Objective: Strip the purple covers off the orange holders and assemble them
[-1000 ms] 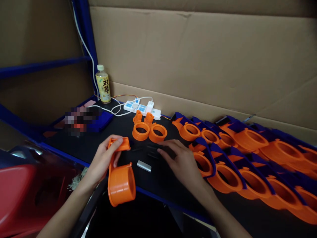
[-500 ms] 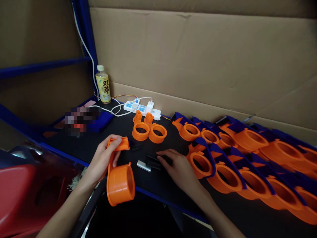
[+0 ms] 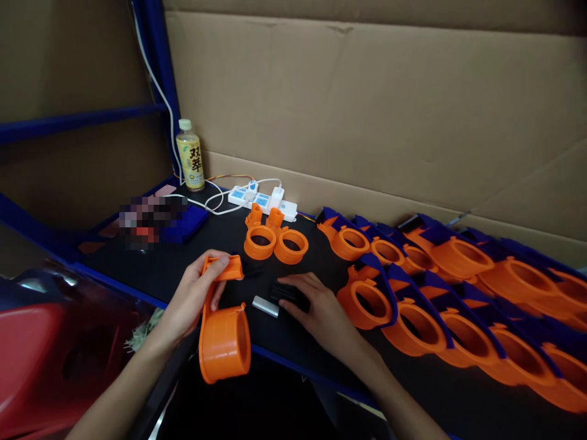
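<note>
Two bare hands are seen at a black table [image 3: 151, 269] walled in by cardboard [image 3: 367, 104]. An orange part [image 3: 224, 333] is gripped by its handle in the left hand [image 3: 195, 296], fingers curled, over the near edge. The right hand [image 3: 321, 308] is laid flat, fingers together, on black pieces [image 3: 287, 292] beside a silver bar [image 3: 265, 306]. Orange-and-blue parts [image 3: 435, 287] are ranked at right; a bottle [image 3: 191, 156] and power strip [image 3: 263, 200] are set behind.

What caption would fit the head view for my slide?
Left hand holds an orange part while right hand touches black pieces beside a metal bar.
</note>
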`<state>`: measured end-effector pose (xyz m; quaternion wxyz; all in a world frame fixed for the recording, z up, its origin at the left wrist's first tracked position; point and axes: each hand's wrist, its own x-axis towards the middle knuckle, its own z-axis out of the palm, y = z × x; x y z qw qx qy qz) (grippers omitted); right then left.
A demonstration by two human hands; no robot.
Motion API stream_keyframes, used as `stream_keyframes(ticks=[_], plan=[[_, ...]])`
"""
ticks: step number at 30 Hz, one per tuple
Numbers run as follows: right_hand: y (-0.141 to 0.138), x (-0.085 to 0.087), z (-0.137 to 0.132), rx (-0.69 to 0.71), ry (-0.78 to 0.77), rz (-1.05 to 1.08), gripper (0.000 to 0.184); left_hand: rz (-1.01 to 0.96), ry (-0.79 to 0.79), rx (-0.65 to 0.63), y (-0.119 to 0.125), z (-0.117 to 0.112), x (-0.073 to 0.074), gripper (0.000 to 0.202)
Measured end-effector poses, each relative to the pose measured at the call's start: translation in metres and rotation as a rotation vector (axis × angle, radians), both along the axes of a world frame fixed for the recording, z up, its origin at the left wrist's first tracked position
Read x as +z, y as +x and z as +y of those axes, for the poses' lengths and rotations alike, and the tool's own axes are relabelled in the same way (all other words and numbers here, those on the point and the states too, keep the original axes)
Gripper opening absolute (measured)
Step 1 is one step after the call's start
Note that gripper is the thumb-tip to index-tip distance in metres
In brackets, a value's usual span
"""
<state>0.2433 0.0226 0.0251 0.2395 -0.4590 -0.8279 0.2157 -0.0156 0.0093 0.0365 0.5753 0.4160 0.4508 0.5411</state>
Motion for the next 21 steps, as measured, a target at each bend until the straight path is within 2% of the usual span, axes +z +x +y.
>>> stream_keyframes(ticks=[9,14,21], plan=[[-0.003,-0.001,-0.004,-0.056,-0.006,-0.013,0.039,0.002,-0.004,-0.007,0.0,0.0,-0.002,0.03],[-0.007,0.003,0.001,-0.074,0.079,-0.07,0.04,0.002,0.002,-0.011,-0.001,-0.001,0.001,0.029],[-0.048,0.023,0.03,0.173,0.163,-0.196,0.028,0.0,0.014,-0.008,-0.001,-0.001,0.003,0.029]])
